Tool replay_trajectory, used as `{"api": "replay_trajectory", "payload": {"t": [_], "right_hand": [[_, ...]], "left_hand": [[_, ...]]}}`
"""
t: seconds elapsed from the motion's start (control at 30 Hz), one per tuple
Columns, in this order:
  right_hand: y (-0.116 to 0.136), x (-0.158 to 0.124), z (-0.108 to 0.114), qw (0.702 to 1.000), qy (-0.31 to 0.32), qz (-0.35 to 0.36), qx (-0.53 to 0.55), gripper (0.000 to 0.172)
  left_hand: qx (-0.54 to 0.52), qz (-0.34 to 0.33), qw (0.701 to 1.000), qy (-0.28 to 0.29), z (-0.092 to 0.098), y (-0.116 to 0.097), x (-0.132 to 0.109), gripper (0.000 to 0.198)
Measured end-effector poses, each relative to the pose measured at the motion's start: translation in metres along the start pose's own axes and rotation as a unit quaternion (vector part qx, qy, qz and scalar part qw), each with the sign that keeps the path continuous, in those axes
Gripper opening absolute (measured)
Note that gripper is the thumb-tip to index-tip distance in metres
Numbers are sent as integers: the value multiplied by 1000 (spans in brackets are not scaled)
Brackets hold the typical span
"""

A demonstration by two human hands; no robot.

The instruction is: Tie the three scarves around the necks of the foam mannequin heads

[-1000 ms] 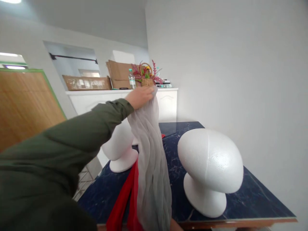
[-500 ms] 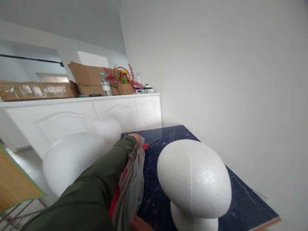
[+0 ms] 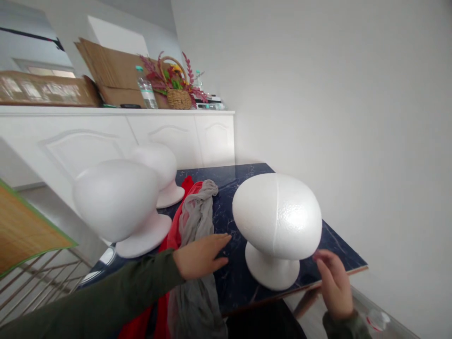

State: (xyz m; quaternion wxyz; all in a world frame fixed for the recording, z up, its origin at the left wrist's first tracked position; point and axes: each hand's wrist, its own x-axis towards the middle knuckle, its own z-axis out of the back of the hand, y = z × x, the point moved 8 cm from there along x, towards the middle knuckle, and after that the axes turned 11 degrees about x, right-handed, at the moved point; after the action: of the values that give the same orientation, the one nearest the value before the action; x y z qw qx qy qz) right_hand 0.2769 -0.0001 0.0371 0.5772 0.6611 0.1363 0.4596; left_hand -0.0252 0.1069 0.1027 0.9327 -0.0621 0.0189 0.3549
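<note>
A grey scarf point(image 3: 196, 221) lies lengthwise on the dark marble table point(image 3: 240, 176), on top of a red scarf point(image 3: 176, 226); both hang over the near edge. My left hand point(image 3: 199, 254) rests flat on the grey scarf, fingers stretched toward a white foam head form point(image 3: 277, 221). My right hand point(image 3: 332, 285) hovers at the table's near right edge beside that form, fingers loosely apart, holding nothing.
Two more white foam head forms point(image 3: 118, 202) point(image 3: 158, 165) stand on the table's left side. Behind is a white cabinet point(image 3: 116, 136) with cardboard boxes, a water bottle point(image 3: 144, 89) and a flower basket point(image 3: 174, 87). A wooden panel point(image 3: 24, 221) leans at left. A white wall is at right.
My left hand has lowered the grey scarf from held high onto the table and now lies flat on it. My right hand has come into view at the table's edge.
</note>
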Motion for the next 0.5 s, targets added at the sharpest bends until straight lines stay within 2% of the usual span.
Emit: {"api": "replay_trajectory", "payload": {"t": [0.03,0.1,0.23,0.3,0.37,0.5], "right_hand": [[0,13,-6,1000,4,10,0,31],[4,34,-31,997,75,29,-4,40],[18,41,-76,969,245,14,21,41],[21,31,-87,949,311,-18,36,43],[24,19,-90,938,342,-26,43,48],[42,-8,-93,946,319,28,50,57]], "left_hand": [[-42,-13,999,-1,-7,-19,-4,59],[-107,-24,994,-30,-15,-50,-2,69],[-209,-29,970,-117,-14,-84,12,84],[-257,-26,954,-149,-13,-90,14,92],[-289,-8,940,-183,-12,-89,11,101],[-318,58,914,-246,-8,-76,-13,114]]}}
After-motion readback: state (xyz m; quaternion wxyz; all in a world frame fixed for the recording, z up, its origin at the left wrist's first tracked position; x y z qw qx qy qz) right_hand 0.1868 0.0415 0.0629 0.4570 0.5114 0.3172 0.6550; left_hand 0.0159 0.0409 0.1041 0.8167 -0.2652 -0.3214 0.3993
